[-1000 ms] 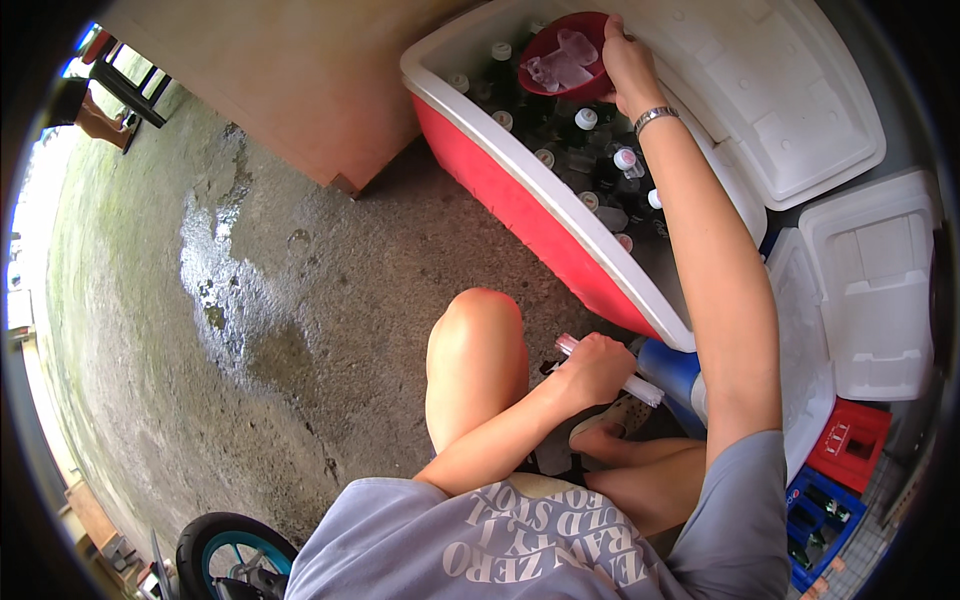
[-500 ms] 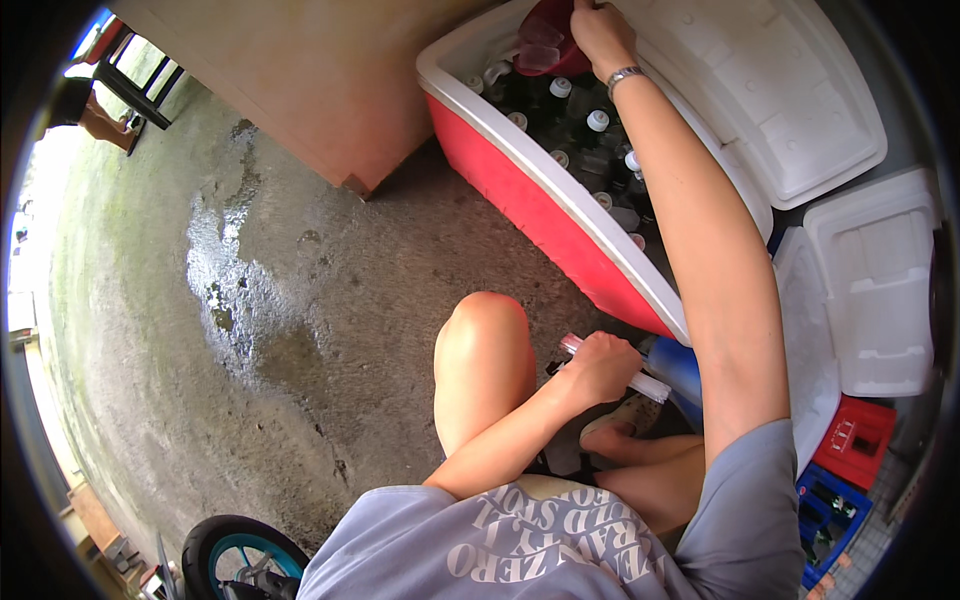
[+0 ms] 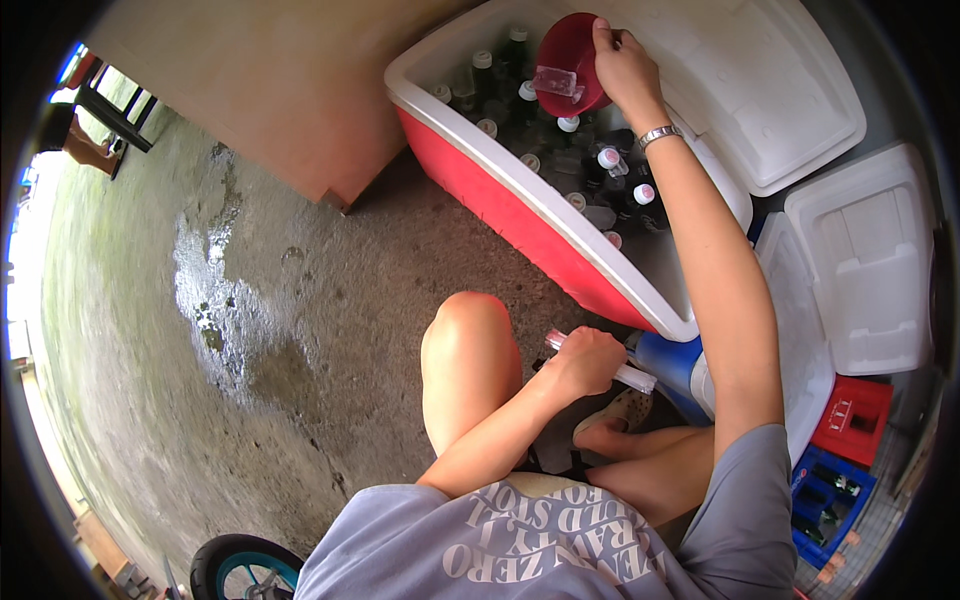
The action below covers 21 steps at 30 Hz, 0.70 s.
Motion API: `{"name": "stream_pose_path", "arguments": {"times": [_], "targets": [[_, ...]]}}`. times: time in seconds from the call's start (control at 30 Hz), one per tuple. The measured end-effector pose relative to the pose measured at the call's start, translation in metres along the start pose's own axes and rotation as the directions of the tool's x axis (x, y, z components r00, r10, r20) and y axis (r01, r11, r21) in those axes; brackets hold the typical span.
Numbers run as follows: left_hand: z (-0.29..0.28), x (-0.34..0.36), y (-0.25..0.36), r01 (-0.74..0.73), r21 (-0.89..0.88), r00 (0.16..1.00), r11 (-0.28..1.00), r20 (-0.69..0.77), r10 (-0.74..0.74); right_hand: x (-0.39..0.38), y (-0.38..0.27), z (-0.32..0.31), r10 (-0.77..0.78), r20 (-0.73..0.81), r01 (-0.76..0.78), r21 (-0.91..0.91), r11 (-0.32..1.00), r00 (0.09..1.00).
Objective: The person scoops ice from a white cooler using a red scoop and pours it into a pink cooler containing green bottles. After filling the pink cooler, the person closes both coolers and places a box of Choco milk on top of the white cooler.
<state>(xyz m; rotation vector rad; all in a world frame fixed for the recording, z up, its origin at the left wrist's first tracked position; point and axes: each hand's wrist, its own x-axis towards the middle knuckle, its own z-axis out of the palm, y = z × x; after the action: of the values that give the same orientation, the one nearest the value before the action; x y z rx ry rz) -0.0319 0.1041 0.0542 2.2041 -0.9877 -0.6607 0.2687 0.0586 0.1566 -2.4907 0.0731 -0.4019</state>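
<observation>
My right hand (image 3: 628, 72) grips the edge of a red plastic bowl (image 3: 560, 45), tilted, with clear ice pieces (image 3: 555, 83) at its lower side. It is over a red-and-white cooler (image 3: 510, 215) holding several capped bottles (image 3: 609, 158) among ice and dark water. My left hand (image 3: 588, 358) is closed round a narrow bundle of clear and whitish plastic (image 3: 634, 378), pinkish at one end, beside my bent knee and below the cooler's front.
Cooler lids (image 3: 855, 260) stand at right, near a blue container (image 3: 665, 370), a red crate (image 3: 852, 418) and a blue crate (image 3: 830, 505) with bottles. A tan cabinet (image 3: 250, 90) borders the wet concrete floor (image 3: 120, 330). Another person's foot (image 3: 95, 150) shows upper left; a wheel (image 3: 245, 575) lower left.
The red bowl rose toward the back, then came down again and now tips more steeply, with fewer ice pieces visible in it. My left hand stays low with the plastic bundle.
</observation>
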Motion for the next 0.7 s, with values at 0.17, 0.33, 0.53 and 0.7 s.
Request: {"name": "stream_pose_path", "arguments": {"times": [0.17,0.33,0.53,0.7], "targets": [[-0.005,0.003,0.0,0.035,0.014,0.998,0.999,0.048,-0.035,-0.008,0.002,0.0,-0.101,-0.044,0.097,-0.1,0.99,0.994],[-0.005,0.006,0.001,0.032,-0.009,0.997,0.999,0.064,-0.031,-0.018,0.002,-0.013,-0.212,-0.08,0.196,-0.168,0.966,0.974],[-0.007,0.007,-0.004,0.047,-0.034,0.994,0.998,0.097,-0.044,-0.053,-0.024,-0.073,-0.388,-0.029,0.364,-0.292,0.885,0.921],[-0.01,0.01,-0.009,0.026,-0.004,0.991,1.0,0.133,-0.025,-0.045,0.05,-0.138,-0.395,-0.347,0.349,-0.188,0.918,0.851]]}}
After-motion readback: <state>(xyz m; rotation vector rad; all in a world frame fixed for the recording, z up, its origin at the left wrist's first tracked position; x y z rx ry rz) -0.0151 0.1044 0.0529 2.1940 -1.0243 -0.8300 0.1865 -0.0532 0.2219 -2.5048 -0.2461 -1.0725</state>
